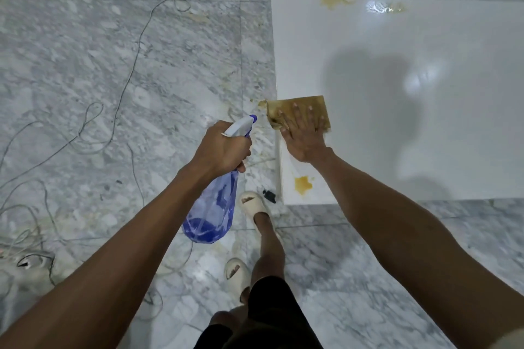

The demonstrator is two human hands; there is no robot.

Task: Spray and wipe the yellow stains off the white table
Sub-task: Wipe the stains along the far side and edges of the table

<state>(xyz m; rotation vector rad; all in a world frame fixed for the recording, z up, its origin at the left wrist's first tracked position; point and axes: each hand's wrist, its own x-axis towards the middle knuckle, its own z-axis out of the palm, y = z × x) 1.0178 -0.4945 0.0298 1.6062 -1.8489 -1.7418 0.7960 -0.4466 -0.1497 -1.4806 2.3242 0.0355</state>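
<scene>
Left hand (224, 147) wrapped around blue spray bottle (211, 208) neck, held over floor. Right hand (304, 133) flat, fingers spread, pressing yellowed cloth (297, 106) at white table (425, 99) left edge. Near stain (302, 183) beside wrist; far stains (334, 1) along back edge.

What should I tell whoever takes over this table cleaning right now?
Left hand grips the blue spray bottle over the floor, off the table's left edge.
Right hand presses the stained yellow cloth flat at the white table's left edge.
Done: middle of the table looks clean.
Left: yellow stain at the near left corner, and two stains along the far edge.
</scene>
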